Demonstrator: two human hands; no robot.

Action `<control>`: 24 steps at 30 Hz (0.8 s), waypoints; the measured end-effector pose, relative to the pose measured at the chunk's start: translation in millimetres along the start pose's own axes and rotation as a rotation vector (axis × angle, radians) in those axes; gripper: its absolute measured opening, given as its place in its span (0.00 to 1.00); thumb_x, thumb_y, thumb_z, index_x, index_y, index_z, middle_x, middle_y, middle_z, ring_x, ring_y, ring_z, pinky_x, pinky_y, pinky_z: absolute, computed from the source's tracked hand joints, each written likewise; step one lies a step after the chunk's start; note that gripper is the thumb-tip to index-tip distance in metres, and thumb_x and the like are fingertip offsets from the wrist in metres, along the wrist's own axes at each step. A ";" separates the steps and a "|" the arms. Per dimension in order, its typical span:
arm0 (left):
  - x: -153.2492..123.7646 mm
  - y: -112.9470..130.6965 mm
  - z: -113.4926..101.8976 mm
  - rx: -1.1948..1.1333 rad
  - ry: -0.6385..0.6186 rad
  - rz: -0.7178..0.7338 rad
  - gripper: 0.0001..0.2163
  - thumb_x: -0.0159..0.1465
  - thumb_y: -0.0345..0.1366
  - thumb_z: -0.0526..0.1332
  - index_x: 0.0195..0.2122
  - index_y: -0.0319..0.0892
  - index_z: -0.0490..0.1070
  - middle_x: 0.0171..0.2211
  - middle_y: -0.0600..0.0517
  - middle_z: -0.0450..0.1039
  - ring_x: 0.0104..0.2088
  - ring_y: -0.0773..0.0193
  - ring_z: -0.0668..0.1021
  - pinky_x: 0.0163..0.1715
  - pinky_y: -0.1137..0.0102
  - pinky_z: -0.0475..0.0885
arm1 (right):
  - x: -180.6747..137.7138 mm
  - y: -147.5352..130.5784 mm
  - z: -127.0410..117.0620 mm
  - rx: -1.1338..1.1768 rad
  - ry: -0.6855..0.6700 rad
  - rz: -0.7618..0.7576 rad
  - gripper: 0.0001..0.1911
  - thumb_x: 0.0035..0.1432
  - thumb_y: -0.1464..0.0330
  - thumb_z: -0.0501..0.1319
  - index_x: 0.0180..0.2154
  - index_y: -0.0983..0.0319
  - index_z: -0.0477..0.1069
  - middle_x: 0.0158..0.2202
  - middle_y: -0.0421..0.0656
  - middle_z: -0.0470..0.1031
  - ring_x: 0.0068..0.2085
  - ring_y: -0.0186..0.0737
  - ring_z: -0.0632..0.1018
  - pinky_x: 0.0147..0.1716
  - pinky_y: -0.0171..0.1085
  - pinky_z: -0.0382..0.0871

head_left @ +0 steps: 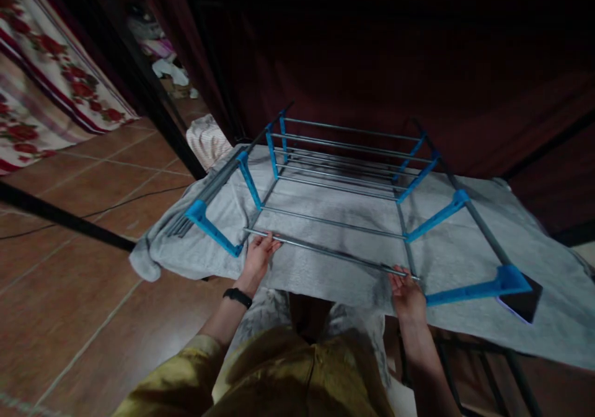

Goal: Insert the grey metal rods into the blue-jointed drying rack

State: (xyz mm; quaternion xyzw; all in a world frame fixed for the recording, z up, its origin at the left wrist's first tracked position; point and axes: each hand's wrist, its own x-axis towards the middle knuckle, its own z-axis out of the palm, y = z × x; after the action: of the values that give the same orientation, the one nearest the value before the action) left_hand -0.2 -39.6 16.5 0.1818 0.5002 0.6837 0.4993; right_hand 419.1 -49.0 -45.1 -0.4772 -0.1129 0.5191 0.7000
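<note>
A rack of grey metal rods and blue plastic brackets [346,175] lies on a grey cloth [465,243]. My left hand [257,259] grips the left end of the nearest metal rod [330,253], fingers curled round it. My right hand [406,292] holds the rod's right end, beside a blue bracket [474,290]. The rod runs slanted between my two hands, close to the lower left blue bracket [211,226]. A black band sits on my left wrist.
The grey cloth covers a surface with dark metal legs. Brown tiled floor [93,219] lies to the left, with a flowered fabric [41,95] and a black cable. A dark red curtain [395,64] hangs behind. A dark flat object [525,302] rests at the right.
</note>
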 end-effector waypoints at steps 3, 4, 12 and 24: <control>-0.7 -6.2 2.9 0.025 -0.019 -0.001 0.14 0.54 0.37 0.74 0.35 0.39 0.73 0.30 0.53 0.75 0.30 0.67 0.79 0.39 0.68 0.76 | -0.2 -0.9 -2.2 -0.007 -0.009 0.002 0.02 0.59 0.70 0.64 0.33 0.59 0.73 0.36 0.39 0.80 0.38 0.32 0.82 0.44 0.35 0.80; -1.0 -8.2 3.9 0.026 -0.018 0.000 0.14 0.53 0.38 0.75 0.35 0.38 0.74 0.30 0.53 0.75 0.30 0.67 0.79 0.38 0.68 0.75 | -0.1 -1.2 -2.8 -0.013 -0.014 0.002 0.02 0.60 0.70 0.64 0.33 0.59 0.73 0.36 0.40 0.80 0.38 0.32 0.82 0.44 0.35 0.80; -1.5 -14.6 9.0 0.033 -0.060 0.008 0.15 0.53 0.39 0.74 0.37 0.39 0.74 0.29 0.52 0.75 0.31 0.67 0.79 0.38 0.70 0.75 | 3.9 -0.5 -7.4 0.000 -0.009 0.044 0.02 0.58 0.71 0.65 0.34 0.60 0.73 0.36 0.40 0.80 0.39 0.32 0.82 0.45 0.35 0.80; 11.9 0.9 3.6 0.426 -0.172 0.187 0.17 0.56 0.49 0.71 0.33 0.41 0.73 0.30 0.48 0.75 0.34 0.58 0.79 0.37 0.65 0.74 | 6.8 -2.9 -6.8 -0.060 -0.040 0.069 0.03 0.59 0.71 0.65 0.32 0.60 0.74 0.33 0.40 0.80 0.35 0.34 0.82 0.42 0.37 0.81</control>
State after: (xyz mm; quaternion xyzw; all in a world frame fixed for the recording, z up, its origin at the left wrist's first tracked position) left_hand -3.2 -27.5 15.9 0.3858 0.5699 0.5879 0.4251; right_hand 428.3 -47.1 -48.6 -0.4912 -0.1261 0.5486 0.6647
